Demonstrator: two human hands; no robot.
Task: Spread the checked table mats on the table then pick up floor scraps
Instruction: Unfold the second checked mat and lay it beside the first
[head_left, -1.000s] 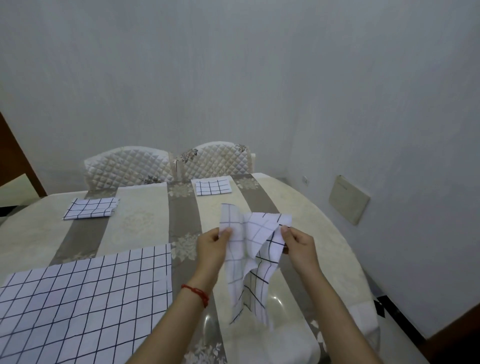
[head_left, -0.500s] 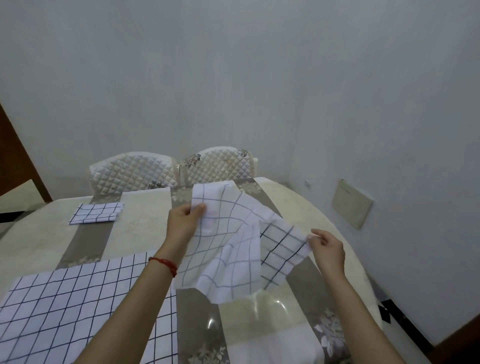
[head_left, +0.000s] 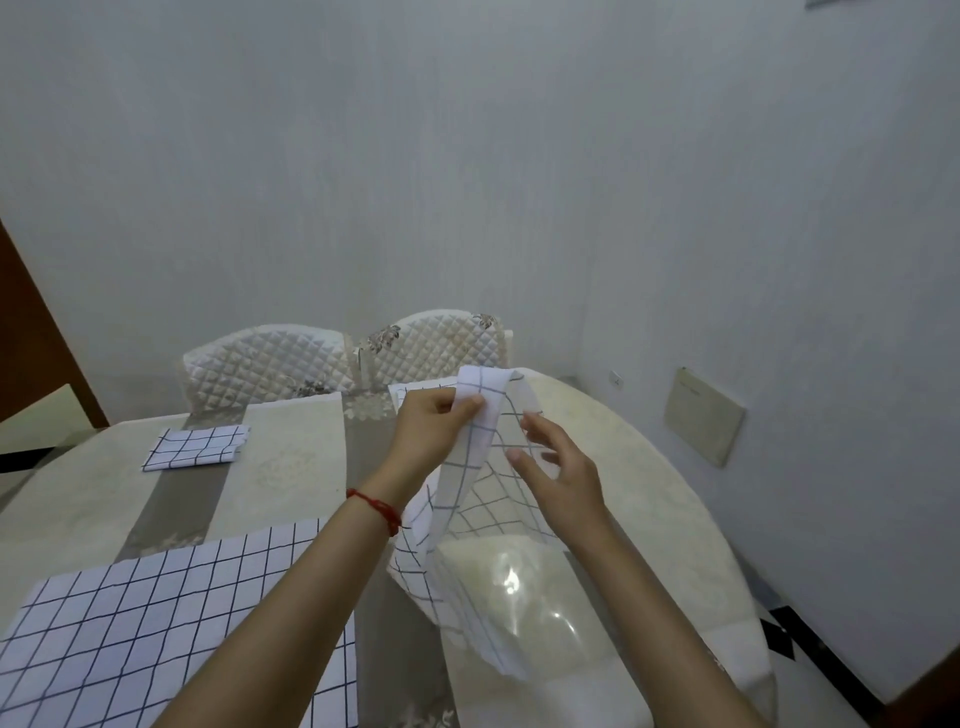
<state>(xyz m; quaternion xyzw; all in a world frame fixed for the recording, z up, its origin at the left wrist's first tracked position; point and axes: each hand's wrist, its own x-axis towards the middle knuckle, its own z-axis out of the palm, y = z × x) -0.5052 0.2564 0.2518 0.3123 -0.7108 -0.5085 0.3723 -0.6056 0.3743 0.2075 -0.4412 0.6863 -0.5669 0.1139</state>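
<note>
My left hand (head_left: 434, 428) pinches the top edge of a white checked table mat (head_left: 457, 525) and holds it up above the table (head_left: 649, 499); the mat hangs down, twisted and partly unfolded. Just right of it, my right hand (head_left: 558, 475) has its fingers spread against the cloth without a clear grip. One checked mat (head_left: 150, 623) lies spread flat at the near left. A folded mat (head_left: 195, 447) rests at the far left, and another folded mat (head_left: 421, 392) lies at the far middle, partly hidden behind my hands.
Two quilted white chairs (head_left: 270, 364) (head_left: 441, 345) stand against the table's far side by the wall. A beige panel (head_left: 701, 415) hangs on the right wall. A brown door (head_left: 36, 338) is at the left. Dark floor tiles (head_left: 784, 639) show at the right.
My right hand let go of the mat's right corner and came in toward my left hand. The mat, stretched wide before, now hangs down from my left hand.
</note>
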